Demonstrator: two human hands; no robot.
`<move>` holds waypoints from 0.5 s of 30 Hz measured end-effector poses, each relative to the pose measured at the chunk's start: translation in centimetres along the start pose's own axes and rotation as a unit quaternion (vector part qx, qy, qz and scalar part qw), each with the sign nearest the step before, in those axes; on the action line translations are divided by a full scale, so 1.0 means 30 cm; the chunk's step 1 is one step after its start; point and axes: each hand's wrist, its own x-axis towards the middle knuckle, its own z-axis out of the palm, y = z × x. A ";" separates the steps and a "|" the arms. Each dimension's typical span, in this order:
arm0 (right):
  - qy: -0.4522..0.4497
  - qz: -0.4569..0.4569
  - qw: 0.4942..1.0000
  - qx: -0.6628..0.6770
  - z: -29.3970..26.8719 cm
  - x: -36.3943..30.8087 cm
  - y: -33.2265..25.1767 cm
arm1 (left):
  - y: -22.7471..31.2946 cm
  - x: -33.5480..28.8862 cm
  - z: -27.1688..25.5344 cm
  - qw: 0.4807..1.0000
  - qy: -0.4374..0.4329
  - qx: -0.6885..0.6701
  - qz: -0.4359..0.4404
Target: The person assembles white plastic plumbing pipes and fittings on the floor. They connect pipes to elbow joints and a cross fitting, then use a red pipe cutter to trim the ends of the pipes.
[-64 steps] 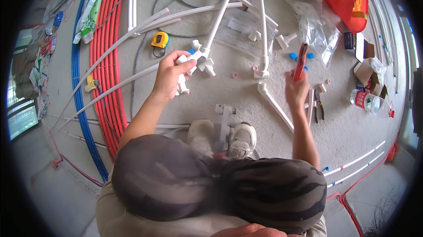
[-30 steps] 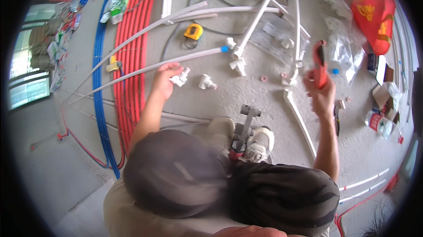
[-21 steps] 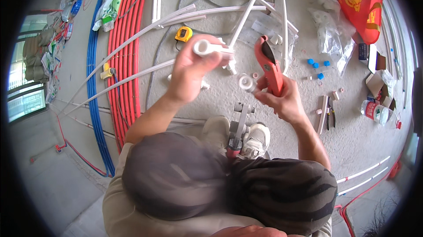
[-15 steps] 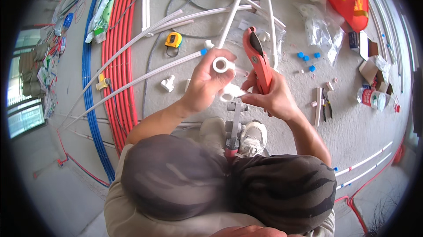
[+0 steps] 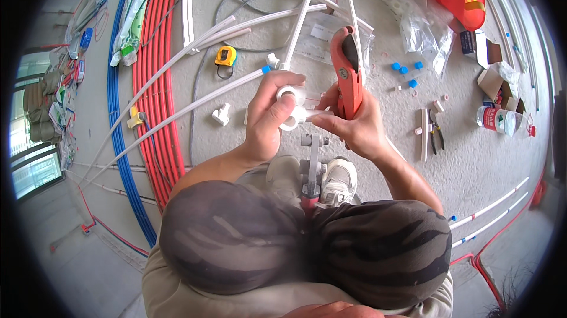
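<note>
My left hand (image 5: 263, 118) is closed round a white plastic pipe fitting (image 5: 291, 91), its thumb pressed over the front. Close against it, just below, sits a second white fitting (image 5: 290, 122); I cannot tell whether the two are joined. A short white stub points from the lower fitting to the thumb and fingertips of my right hand (image 5: 365, 124). That same hand grips a red pipe cutter (image 5: 351, 81), dark blade upward, against its palm. Below both hands, between my shoes, stands a pipe welding tool (image 5: 313, 167) with grey heads and a red lower body.
A yellow tape measure (image 5: 225, 57), a white tee fitting (image 5: 221, 114) and long white pipes (image 5: 195, 98) lie to the left, beside red pipes (image 5: 155, 81) and blue pipes (image 5: 116, 105). Rightward are pliers (image 5: 437, 132), blue caps (image 5: 404, 70), a bottle (image 5: 495, 120) and an open box (image 5: 493, 84).
The lower fitting has come left, close under the one in my left hand. My left thumb now covers more of the upper fitting, whose ring faced up before. The view has shifted slightly.
</note>
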 end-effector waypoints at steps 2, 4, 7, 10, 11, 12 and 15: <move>0.000 -0.005 1.000 0.000 0.002 0.002 0.004 | 0.005 0.000 0.002 1.000 0.002 0.020 0.007; 0.004 -0.012 1.000 0.006 0.001 0.001 0.012 | 0.006 0.003 0.008 1.000 0.003 0.026 0.003; 0.011 -0.024 0.999 0.026 0.005 -0.002 0.022 | 0.000 0.013 0.011 0.999 -0.003 0.029 0.033; 0.020 -0.028 0.999 0.030 0.005 -0.011 0.018 | 0.002 0.008 0.011 1.000 -0.017 0.012 -0.001; 0.023 -0.032 0.999 0.030 0.005 -0.013 0.018 | 0.004 0.008 0.013 1.000 -0.016 0.016 -0.003; 0.026 -0.035 0.999 0.029 0.003 -0.015 0.019 | 0.006 0.007 0.015 1.000 -0.016 0.021 -0.004; 0.020 -0.036 0.999 0.012 -0.007 -0.020 0.027 | -0.015 0.005 0.015 1.000 -0.018 0.009 0.017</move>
